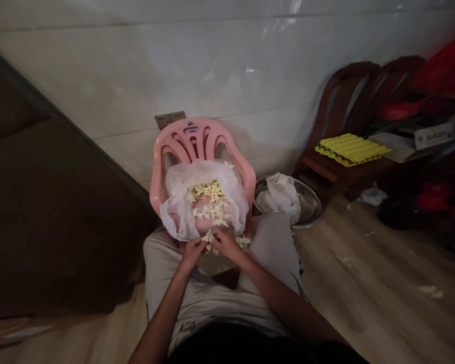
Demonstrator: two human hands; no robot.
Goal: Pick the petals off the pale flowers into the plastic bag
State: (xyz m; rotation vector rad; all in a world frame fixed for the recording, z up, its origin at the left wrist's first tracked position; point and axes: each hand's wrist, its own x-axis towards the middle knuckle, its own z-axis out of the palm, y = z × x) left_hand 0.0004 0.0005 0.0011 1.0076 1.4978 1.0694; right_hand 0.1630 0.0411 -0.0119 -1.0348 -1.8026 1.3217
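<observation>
My left hand [193, 251] and my right hand [224, 242] meet just in front of a pink plastic chair [158, 177], fingers closed around small white flowers [208, 236]. Both hands appear to grip the same little cluster; the fingertips are partly hidden. On the chair lies an open white plastic bag [178, 217], its sides folded outward. Loose white-yellow blossoms [209, 191] are spread inside it, and a single larger flower [221, 219] rests near its front edge. More blossoms [243, 242] sit to the right of my right hand, by my knee.
A metal basin [315, 218] holding a crumpled white bag [278, 197] stands right of the chair. Farther right, a wooden chair [320, 164] carries yellow egg trays [351, 149]. A dark panel [60, 212] rises at left. A tiled wall [117, 81] stands behind, with sockets [170, 119].
</observation>
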